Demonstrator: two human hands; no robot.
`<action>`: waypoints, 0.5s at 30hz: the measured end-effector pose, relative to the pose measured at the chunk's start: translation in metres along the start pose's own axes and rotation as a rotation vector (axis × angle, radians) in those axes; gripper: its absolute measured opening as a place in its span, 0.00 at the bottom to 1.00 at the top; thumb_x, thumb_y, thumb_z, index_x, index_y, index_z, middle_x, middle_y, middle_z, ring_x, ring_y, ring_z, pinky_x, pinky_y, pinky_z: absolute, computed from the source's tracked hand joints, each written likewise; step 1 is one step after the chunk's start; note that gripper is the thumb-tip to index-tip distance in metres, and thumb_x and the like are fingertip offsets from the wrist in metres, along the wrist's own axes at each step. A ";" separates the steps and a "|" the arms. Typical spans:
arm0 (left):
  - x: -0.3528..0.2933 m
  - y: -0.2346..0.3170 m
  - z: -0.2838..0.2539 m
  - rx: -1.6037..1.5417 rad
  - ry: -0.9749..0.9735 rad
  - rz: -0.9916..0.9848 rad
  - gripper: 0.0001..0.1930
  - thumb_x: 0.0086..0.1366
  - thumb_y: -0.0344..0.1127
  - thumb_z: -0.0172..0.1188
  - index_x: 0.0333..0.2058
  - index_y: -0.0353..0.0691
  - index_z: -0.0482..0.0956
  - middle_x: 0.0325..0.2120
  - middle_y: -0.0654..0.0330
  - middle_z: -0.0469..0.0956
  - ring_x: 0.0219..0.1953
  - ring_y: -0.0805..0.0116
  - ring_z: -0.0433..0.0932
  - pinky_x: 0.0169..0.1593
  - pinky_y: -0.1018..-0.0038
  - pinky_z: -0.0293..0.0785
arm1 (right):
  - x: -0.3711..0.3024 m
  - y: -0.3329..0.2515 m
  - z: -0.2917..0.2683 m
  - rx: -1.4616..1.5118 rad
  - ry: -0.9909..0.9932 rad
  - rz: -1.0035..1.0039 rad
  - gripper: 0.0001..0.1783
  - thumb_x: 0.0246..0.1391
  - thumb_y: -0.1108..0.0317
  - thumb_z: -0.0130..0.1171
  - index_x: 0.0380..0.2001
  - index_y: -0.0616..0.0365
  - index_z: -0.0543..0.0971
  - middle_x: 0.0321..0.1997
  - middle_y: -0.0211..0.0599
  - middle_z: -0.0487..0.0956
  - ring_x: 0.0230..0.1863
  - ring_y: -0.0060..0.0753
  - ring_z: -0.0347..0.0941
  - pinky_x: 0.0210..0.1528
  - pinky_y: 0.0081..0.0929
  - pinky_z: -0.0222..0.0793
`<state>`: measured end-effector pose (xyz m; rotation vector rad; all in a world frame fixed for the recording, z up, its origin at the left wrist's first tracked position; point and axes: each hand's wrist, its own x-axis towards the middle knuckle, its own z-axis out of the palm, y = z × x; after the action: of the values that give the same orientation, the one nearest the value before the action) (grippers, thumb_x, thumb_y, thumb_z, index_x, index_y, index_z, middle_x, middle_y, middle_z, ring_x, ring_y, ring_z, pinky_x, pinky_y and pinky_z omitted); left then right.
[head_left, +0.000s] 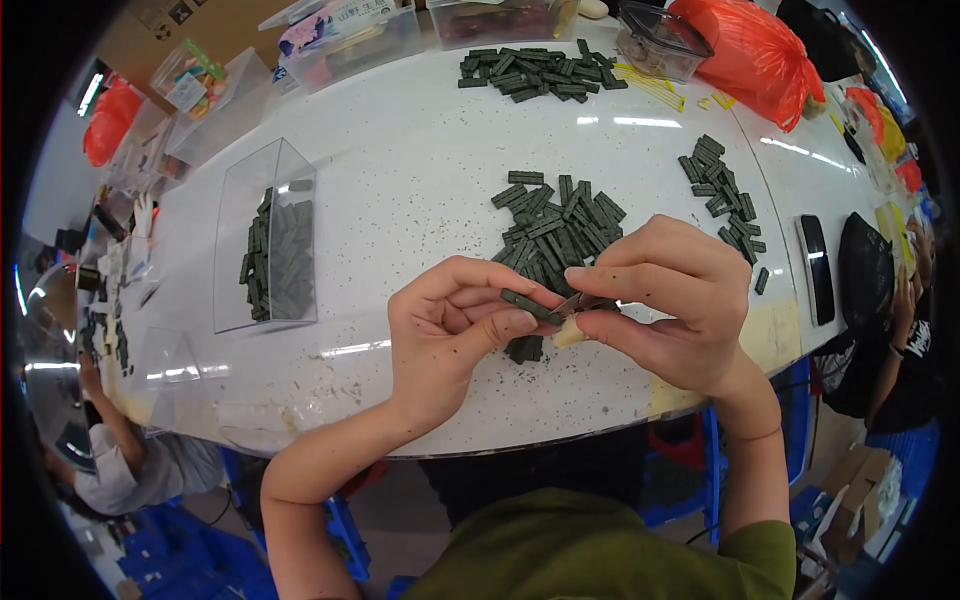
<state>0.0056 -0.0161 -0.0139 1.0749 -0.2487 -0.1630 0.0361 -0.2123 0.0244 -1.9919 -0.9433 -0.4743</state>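
My left hand (440, 330) pinches a small dark green ribbed strip (530, 305) between thumb and fingers. In my right hand (675, 300) is a small metal blade (568, 304), its tip touching or very near the strip's right end. A pale yellow piece (569, 333) shows under the right thumb; whether it belongs to the blade cannot be made out. Just beyond both hands lies a heap of similar dark green strips (550, 235), partly hidden by the fingers. Left of them, a clear plastic box (230, 225) holds more strips.
More strips lie in a back pile (540, 72) and a right-hand pile (715, 180). A phone (817, 270) lies near a black bag (864, 268). Red plastic bags (750, 55) and clear tubs (350, 50) line the back. Dark crumbs dot the white table (400, 130). Other people sit at both sides.
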 end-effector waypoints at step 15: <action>0.002 0.001 0.000 -0.136 0.008 -0.158 0.16 0.55 0.17 0.56 0.43 0.33 0.72 0.35 0.54 0.78 0.37 0.71 0.78 0.45 0.79 0.76 | -0.001 0.000 0.004 -0.187 0.027 -0.139 0.14 0.31 0.68 0.70 0.27 0.56 0.83 0.25 0.28 0.77 0.21 0.23 0.63 0.22 0.18 0.59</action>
<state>0.0077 -0.0156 -0.0128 0.9595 -0.1428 -0.3130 0.0355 -0.2098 0.0216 -2.0879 -1.0579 -0.6872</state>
